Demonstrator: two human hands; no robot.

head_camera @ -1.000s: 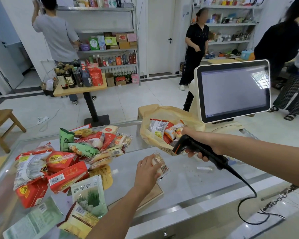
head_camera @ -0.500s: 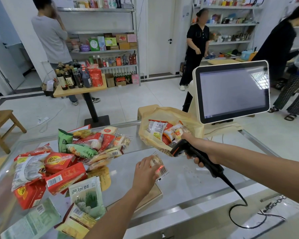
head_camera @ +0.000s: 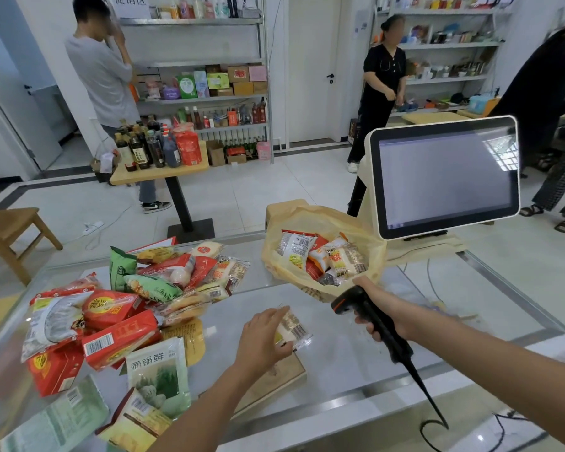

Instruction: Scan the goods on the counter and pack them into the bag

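My left hand (head_camera: 263,334) holds a small clear-wrapped snack packet (head_camera: 292,329) just above the glass counter (head_camera: 346,363), barcode side up. To its right, my right hand (head_camera: 384,309) grips a black barcode scanner (head_camera: 359,308), whose head points left toward the packet. Behind the scanner stands a yellow plastic bag (head_camera: 310,220), open, with several snack packets inside. A pile of packaged goods (head_camera: 118,308) covers the left part of the counter.
A checkout touchscreen (head_camera: 444,177) stands at the right behind the bag. The scanner cable (head_camera: 428,406) trails off the counter's front edge. A thin wooden board (head_camera: 284,376) lies under my left hand. Three people stand in the shop beyond, by shelves and a small table of bottles.
The scanner's red light that lay on the packet half a second ago is gone. My left hand has tilted the packet slightly; the scanner has drifted a little lower and left.
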